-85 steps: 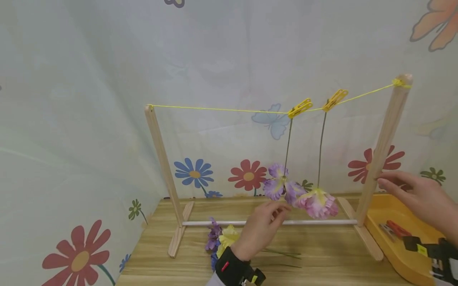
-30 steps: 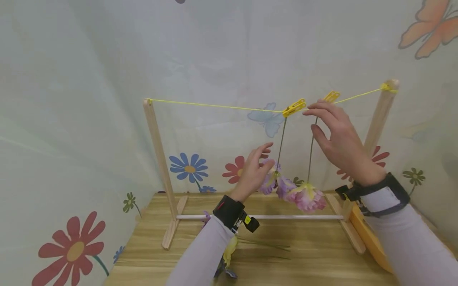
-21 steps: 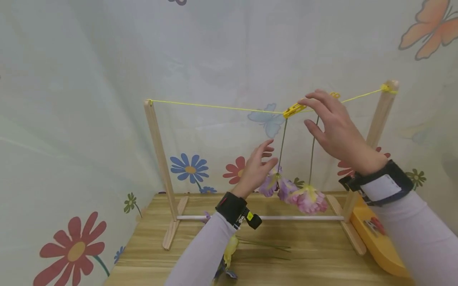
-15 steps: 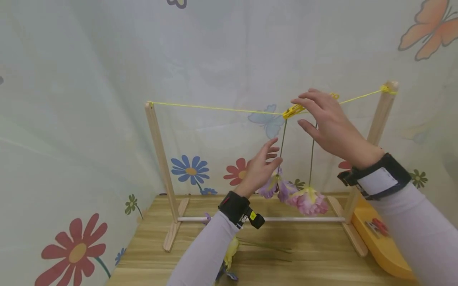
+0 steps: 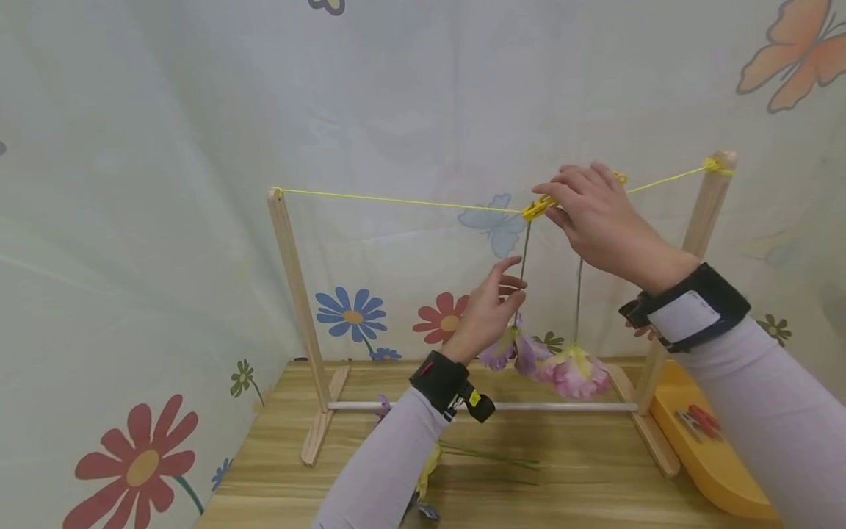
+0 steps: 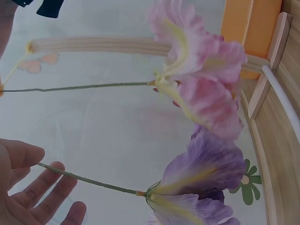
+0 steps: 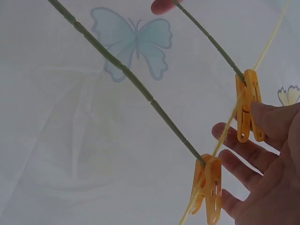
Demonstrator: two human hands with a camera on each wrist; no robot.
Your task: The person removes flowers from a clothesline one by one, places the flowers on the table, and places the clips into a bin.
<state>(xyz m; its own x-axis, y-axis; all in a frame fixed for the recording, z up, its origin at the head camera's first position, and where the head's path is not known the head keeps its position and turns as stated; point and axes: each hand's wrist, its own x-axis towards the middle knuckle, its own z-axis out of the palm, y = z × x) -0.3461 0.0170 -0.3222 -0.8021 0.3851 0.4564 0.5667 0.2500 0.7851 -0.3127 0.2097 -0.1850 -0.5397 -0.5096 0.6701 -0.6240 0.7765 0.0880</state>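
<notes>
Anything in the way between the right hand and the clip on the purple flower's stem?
Nothing visible: the right hand has its thumb against that yellow clothespin. The neighboring clip sits close to the other fingers, off to the side rather than between.

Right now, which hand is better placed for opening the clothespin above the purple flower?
The right hand, likely: it touches that clothespin, while the left hand is down at the stem.

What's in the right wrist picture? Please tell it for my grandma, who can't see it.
The right hand grips a yellow-orange clothespin on a yellow string, with a second clothespin nearby. Each clips a green stem. Behind is pale cloth with a printed blue butterfly.
</notes>
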